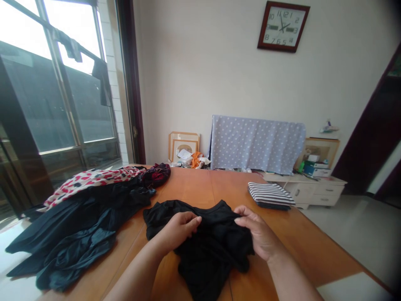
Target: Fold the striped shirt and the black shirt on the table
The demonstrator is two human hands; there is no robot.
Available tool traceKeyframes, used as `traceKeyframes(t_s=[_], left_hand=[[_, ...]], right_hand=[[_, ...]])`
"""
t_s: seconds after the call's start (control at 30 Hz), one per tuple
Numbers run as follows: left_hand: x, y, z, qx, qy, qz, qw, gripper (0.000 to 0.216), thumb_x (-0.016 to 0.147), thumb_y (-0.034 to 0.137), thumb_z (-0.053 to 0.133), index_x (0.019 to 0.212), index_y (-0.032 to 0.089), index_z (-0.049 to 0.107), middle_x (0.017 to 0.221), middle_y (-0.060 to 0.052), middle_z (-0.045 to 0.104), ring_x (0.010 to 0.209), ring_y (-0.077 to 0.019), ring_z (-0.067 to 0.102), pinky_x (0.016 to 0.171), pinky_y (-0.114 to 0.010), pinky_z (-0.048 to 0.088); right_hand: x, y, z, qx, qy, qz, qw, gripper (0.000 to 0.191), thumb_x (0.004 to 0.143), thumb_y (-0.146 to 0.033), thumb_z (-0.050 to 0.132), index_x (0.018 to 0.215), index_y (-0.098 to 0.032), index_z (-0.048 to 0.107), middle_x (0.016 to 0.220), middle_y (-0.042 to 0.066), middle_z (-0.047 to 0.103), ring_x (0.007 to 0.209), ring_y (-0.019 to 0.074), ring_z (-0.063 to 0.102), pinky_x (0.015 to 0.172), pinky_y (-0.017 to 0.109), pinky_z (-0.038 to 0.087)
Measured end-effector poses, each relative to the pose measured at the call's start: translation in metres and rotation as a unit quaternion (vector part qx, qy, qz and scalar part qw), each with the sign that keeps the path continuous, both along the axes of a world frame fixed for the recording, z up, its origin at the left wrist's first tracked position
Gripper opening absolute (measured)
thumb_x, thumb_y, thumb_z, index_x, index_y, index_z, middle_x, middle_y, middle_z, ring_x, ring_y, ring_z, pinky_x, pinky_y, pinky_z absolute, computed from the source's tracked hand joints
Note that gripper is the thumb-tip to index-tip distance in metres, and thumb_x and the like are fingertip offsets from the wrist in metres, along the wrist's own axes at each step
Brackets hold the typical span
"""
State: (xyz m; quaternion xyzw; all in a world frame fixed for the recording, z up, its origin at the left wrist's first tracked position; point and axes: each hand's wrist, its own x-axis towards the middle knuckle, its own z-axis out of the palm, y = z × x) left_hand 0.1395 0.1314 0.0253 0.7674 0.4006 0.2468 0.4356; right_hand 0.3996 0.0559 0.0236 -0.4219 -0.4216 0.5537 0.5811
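Note:
A crumpled black garment (206, 255) lies on the wooden table in front of me; its exact kind is hard to make out. My left hand (180, 229) pinches its cloth near the middle, thumb against fingers. At the garment's right edge, my right hand (255, 230) grips the fabric between thumb and fingertips. Part of the cloth spreads to the left beyond my left hand, and a lower part hangs toward the near side of the table.
Dark clothes (84, 225) and a red-and-white patterned cloth (94, 182) are heaped at the table's left. Folded striped clothing (271, 194) sits at the right on the wooden table (194, 184). Behind stand a polka-dot cover (257, 144) and a white cabinet (316, 192).

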Motion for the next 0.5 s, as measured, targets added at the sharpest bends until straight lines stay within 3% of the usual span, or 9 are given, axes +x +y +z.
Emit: traceKeyframes(t_s=[0.13, 0.23, 0.3, 0.37, 0.5], left_hand=[[0.004, -0.012, 0.007, -0.151, -0.053, -0.036, 0.987, 0.066, 0.087, 0.073, 0.038, 0.096, 0.014, 0.067, 0.08, -0.005, 0.068, 0.06, -0.0143, 0.059, 0.061, -0.027, 0.043], [0.003, -0.014, 0.006, -0.154, -0.05, -0.076, 0.984, 0.052, 0.083, 0.067, 0.054, 0.081, 0.016, 0.063, 0.074, 0.0, 0.062, 0.06, -0.0128, 0.056, 0.06, -0.025, 0.041], [0.002, -0.013, 0.004, -0.132, -0.033, -0.085, 0.987, 0.039, 0.077, 0.055, 0.067, 0.072, 0.017, 0.057, 0.067, 0.003, 0.055, 0.061, -0.0119, 0.052, 0.058, -0.024, 0.039], [0.002, -0.011, 0.003, -0.112, -0.022, -0.07, 0.991, 0.029, 0.074, 0.042, 0.07, 0.069, 0.019, 0.053, 0.065, 0.004, 0.051, 0.062, -0.0117, 0.05, 0.058, -0.023, 0.039], [0.006, -0.014, 0.011, -0.084, -0.107, -0.06, 0.989, 0.008, 0.074, 0.025, 0.06, 0.078, 0.019, 0.063, 0.091, -0.002, 0.063, 0.089, -0.0176, 0.057, 0.082, -0.027, 0.046]], right_hand=[[-0.017, -0.014, 0.008, 0.018, -0.063, 0.157, 0.985, 0.024, 0.072, -0.032, 0.074, 0.09, -0.021, 0.064, 0.084, -0.002, 0.067, 0.076, 0.0147, 0.06, 0.07, 0.025, 0.044], [-0.023, -0.023, 0.013, 0.018, -0.122, 0.289, 0.949, 0.034, 0.074, -0.039, 0.076, 0.101, -0.02, 0.069, 0.104, 0.004, 0.071, 0.098, 0.0203, 0.064, 0.086, 0.03, 0.044], [-0.025, -0.026, 0.016, 0.009, -0.123, 0.328, 0.937, 0.04, 0.075, -0.043, 0.075, 0.106, -0.02, 0.068, 0.113, 0.009, 0.071, 0.109, 0.0244, 0.063, 0.091, 0.033, 0.044], [-0.024, -0.024, 0.016, 0.003, -0.096, 0.295, 0.951, 0.04, 0.078, -0.047, 0.072, 0.107, -0.019, 0.067, 0.113, 0.012, 0.071, 0.105, 0.0248, 0.065, 0.083, 0.032, 0.046], [-0.013, -0.007, 0.006, 0.003, -0.023, 0.091, 0.996, 0.033, 0.087, -0.048, 0.062, 0.102, -0.019, 0.065, 0.096, 0.009, 0.073, 0.081, 0.0168, 0.067, 0.064, 0.023, 0.042]])
